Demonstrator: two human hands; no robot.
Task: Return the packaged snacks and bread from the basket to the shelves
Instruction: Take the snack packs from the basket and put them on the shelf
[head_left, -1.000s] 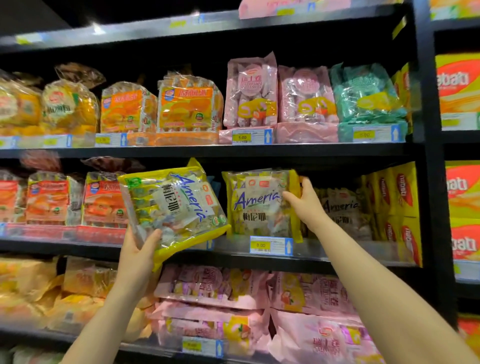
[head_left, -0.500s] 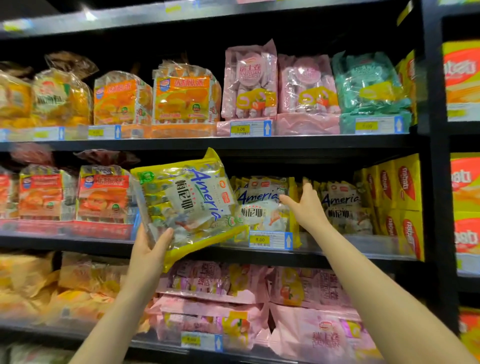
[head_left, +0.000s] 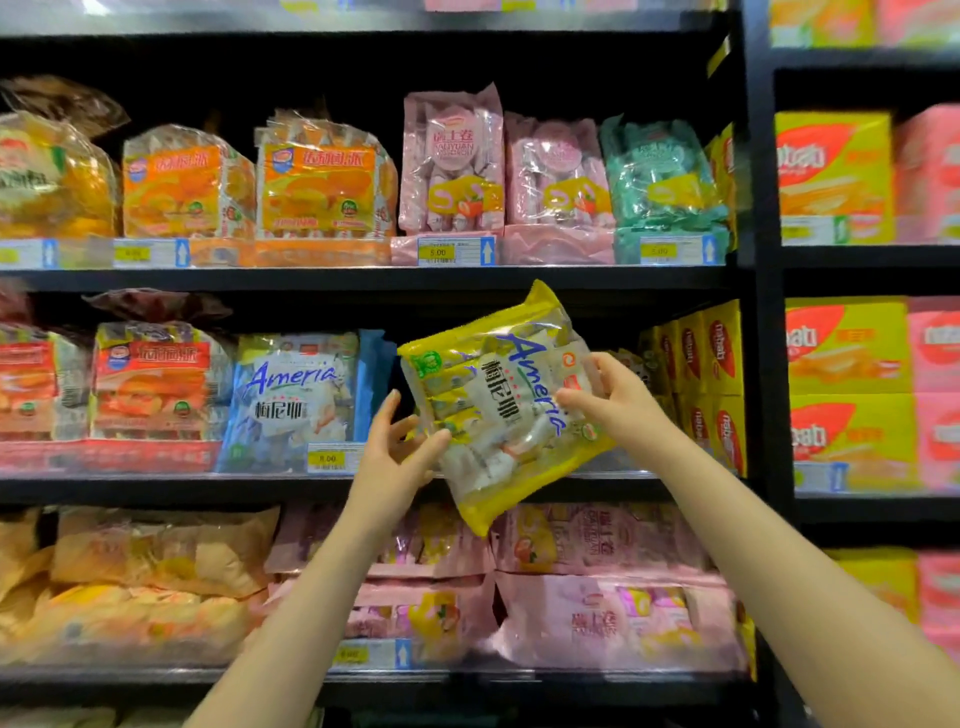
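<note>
A yellow "Ameria" snack bag (head_left: 501, 410) is tilted in the air in front of the middle shelf (head_left: 363, 483). My left hand (head_left: 397, 457) grips its lower left edge. My right hand (head_left: 615, 397) holds its right side. A blue "Ameria" bag (head_left: 298, 400) stands on the middle shelf just left of the yellow one. The basket is out of view.
Orange and red bread bags (head_left: 156, 387) fill the left of the shelves. Pink roll packs (head_left: 452, 161) and a green pack (head_left: 662, 176) stand on the upper shelf, yellow wafer boxes (head_left: 714, 374) at the right. A black upright (head_left: 761, 260) divides the shelving.
My left hand has carried the yellow bag to the right. My right hand has left the bags on the shelf and taken hold of the yellow bag's right side. The view has shifted.
</note>
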